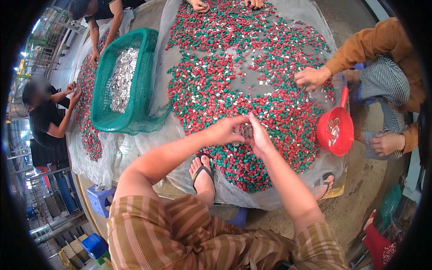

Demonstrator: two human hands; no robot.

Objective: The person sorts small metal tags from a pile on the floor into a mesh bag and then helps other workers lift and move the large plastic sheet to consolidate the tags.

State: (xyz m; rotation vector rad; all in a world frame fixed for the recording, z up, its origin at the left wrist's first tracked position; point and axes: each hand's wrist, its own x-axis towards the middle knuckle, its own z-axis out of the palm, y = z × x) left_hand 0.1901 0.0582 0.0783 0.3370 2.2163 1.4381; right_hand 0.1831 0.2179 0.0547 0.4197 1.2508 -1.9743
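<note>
My left hand and my right hand meet over the near part of a spread of small red and green pieces. Between them are a few small grey metal pieces, whose exact shape is partly hidden by the fingers. The left fingers curl round these from one side. My right hand is cupped against the other side, thumb up. Many similar shiny metal pieces lie in a green mesh-lined basket to the left.
A red plastic scoop with a few metal pieces sits at right. Beside it, a co-worker's hand reaches into the spread. More hands work at the far edge; two people stand at left. White sheeting lies beneath; my sandalled foot rests on it.
</note>
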